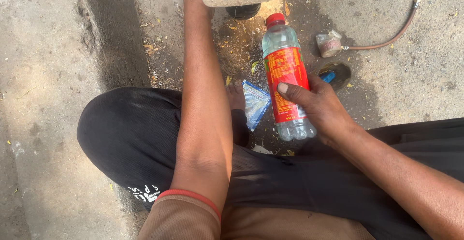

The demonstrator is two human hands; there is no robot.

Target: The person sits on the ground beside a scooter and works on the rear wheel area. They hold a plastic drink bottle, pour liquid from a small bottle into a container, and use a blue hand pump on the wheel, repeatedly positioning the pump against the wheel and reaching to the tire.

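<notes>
Bare forearms; brown sleeve (pixel 181 218) w/ red cuff band, black trousers (pixel 130 138) w/ small white print nr knee.

Left arm (pixel 203 100) stretched straight forward and up the middle of the view, bare from the rolled cuff at the elbow, inner forearm turned toward the camera, wrist running out past the top edge so the left hand stays out of sight. Right arm (pixel 401 177) coming in from the lower right corner, bent low across the lap, forearm angled up and to the left. Right hand (pixel 316 107) palm down, fingers curled closed in a firm grip, thumb (pixel 295 92) pressed flat across the front, pointing left, knuckles raised.
</notes>
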